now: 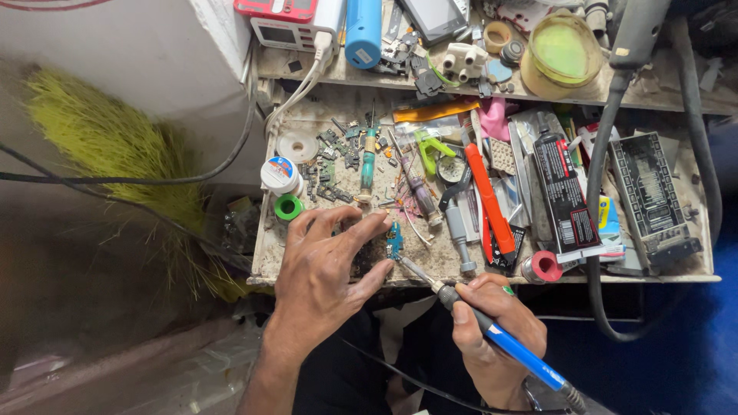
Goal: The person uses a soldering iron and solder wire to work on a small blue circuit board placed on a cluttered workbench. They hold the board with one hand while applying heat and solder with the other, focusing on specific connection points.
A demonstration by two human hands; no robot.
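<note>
My right hand [492,327] grips a blue-handled soldering iron [500,342]; its metal tip reaches up-left to a small teal circuit board [395,240] near the front edge of the workbench [265,253]. My left hand [327,265] rests flat over the bench just left of the board. Its fingers are spread, the fingertips touching or almost touching the board. I cannot tell whether something lies under the palm.
Screwdrivers [369,157], green tweezers [429,147], an orange knife [490,201], a black tube [565,196], a white round tin [280,174], a green tape roll [288,207] and small parts crowd the bench. A thick grey hose [600,161] hangs at right. A yellow-green broom [115,146] lies left.
</note>
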